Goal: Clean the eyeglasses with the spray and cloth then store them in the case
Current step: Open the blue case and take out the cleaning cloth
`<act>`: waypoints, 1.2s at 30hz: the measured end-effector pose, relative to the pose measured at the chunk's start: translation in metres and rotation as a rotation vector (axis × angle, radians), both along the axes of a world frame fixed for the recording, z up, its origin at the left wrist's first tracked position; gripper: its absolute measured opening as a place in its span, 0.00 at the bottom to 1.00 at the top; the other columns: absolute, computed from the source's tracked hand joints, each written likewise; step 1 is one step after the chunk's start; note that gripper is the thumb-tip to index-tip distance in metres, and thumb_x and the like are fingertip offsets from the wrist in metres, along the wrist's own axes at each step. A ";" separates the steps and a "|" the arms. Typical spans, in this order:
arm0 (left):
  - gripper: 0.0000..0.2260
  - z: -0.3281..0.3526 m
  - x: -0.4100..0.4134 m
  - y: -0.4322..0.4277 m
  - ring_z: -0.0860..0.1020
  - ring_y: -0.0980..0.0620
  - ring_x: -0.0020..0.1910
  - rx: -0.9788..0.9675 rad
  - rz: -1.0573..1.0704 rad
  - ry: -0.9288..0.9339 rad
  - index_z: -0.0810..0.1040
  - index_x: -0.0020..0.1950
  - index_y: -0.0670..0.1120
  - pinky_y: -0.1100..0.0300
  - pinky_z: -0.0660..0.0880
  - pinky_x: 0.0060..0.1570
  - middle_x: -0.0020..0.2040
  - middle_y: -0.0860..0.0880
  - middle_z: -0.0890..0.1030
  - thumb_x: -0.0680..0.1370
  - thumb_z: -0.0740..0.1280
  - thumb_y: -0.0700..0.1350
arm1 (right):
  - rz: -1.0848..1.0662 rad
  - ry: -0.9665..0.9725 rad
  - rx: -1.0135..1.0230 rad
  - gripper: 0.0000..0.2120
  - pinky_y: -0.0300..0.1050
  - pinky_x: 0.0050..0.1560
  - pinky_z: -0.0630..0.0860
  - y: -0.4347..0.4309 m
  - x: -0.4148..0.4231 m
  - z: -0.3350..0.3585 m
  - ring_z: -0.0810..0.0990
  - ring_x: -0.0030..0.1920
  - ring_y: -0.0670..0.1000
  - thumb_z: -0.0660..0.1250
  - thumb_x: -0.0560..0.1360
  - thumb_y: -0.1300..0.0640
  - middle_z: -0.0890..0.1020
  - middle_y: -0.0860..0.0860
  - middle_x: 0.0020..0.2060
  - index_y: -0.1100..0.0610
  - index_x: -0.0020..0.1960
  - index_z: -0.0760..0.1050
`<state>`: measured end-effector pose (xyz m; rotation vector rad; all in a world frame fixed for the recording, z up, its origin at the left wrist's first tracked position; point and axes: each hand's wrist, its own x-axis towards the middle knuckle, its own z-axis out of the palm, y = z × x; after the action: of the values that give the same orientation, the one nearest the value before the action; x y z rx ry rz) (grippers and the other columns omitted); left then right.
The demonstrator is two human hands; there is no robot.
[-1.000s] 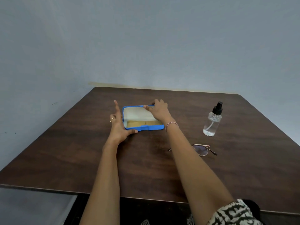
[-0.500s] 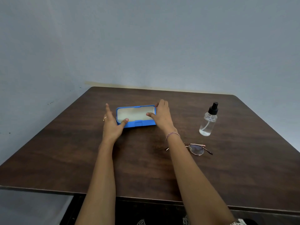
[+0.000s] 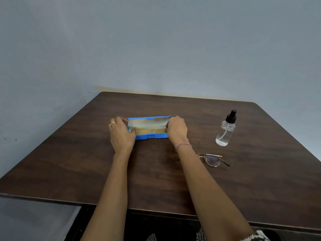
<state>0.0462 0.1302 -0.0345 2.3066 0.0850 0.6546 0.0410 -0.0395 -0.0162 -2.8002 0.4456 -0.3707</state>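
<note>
hands grip the open blue case [image 3: 149, 136] by its ends — left hand [image 3: 121, 134], right hand [image 3: 177, 131] — probably steadying it to reach the yellowish cloth [image 3: 150, 130] inside. eyeglasses [image 3: 212, 160] lie near right, spray bottle [image 3: 225, 131] beyond.

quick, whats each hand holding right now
Left hand: grips the left end of the blue case, which is open.
Right hand: grips its right end.

An open blue eyeglass case [image 3: 149, 136] lies on the dark wooden table [image 3: 69, 162], its lid raised. The left hand [image 3: 121, 136] grips its left end and the right hand [image 3: 177, 131] its right end. Something tan lies inside. To the right a clear spray bottle [image 3: 225, 131] stands upright. The eyeglasses [image 3: 212, 160] lie beside the right forearm.
</note>
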 end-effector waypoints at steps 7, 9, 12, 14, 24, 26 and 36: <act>0.07 0.001 0.000 -0.013 0.70 0.45 0.54 0.306 0.130 0.104 0.83 0.49 0.45 0.53 0.72 0.44 0.53 0.45 0.75 0.76 0.67 0.46 | 0.001 0.028 -0.093 0.13 0.46 0.49 0.74 0.005 -0.001 0.001 0.70 0.59 0.55 0.66 0.76 0.64 0.74 0.57 0.57 0.63 0.59 0.74; 0.08 0.004 0.000 -0.017 0.70 0.45 0.56 0.366 0.177 0.159 0.83 0.50 0.44 0.53 0.70 0.48 0.56 0.45 0.75 0.76 0.66 0.46 | -0.014 0.035 -0.112 0.13 0.45 0.47 0.73 0.007 -0.003 0.001 0.70 0.59 0.55 0.66 0.76 0.64 0.74 0.57 0.57 0.63 0.59 0.74; 0.08 0.010 0.000 -0.019 0.69 0.44 0.59 0.403 0.200 0.239 0.81 0.52 0.43 0.52 0.68 0.52 0.60 0.44 0.74 0.75 0.66 0.44 | -0.044 0.038 -0.127 0.13 0.44 0.46 0.73 0.010 -0.003 0.001 0.70 0.59 0.55 0.66 0.75 0.65 0.73 0.56 0.57 0.62 0.59 0.74; 0.08 0.014 0.001 -0.021 0.69 0.44 0.60 0.449 0.208 0.278 0.80 0.53 0.44 0.52 0.66 0.53 0.60 0.44 0.74 0.75 0.66 0.42 | -0.056 0.037 -0.131 0.13 0.44 0.45 0.73 0.012 -0.004 0.000 0.70 0.58 0.55 0.65 0.75 0.66 0.72 0.56 0.57 0.61 0.60 0.74; 0.14 0.022 0.008 -0.025 0.68 0.45 0.61 0.521 0.225 0.418 0.78 0.54 0.48 0.48 0.63 0.59 0.59 0.46 0.75 0.71 0.73 0.49 | -0.072 0.051 -0.195 0.13 0.43 0.44 0.73 0.016 -0.004 0.004 0.69 0.58 0.55 0.64 0.75 0.67 0.72 0.56 0.57 0.62 0.59 0.73; 0.13 0.022 0.007 -0.026 0.68 0.45 0.62 0.515 0.224 0.415 0.79 0.54 0.48 0.47 0.62 0.60 0.59 0.46 0.75 0.71 0.72 0.48 | -0.070 0.051 -0.179 0.13 0.43 0.45 0.73 0.016 -0.004 0.004 0.68 0.59 0.55 0.64 0.75 0.66 0.71 0.56 0.58 0.62 0.59 0.74; 0.06 0.010 0.005 -0.022 0.66 0.44 0.60 0.385 0.220 0.250 0.82 0.46 0.45 0.45 0.63 0.56 0.58 0.45 0.73 0.73 0.68 0.45 | -0.033 -0.126 -0.043 0.07 0.43 0.47 0.74 0.006 -0.010 0.007 0.67 0.57 0.55 0.62 0.76 0.63 0.70 0.56 0.57 0.62 0.50 0.78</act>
<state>0.0509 0.1085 -0.0244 2.7713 0.3620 0.5209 0.0306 -0.0336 -0.0097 -2.7926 0.4611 -0.5673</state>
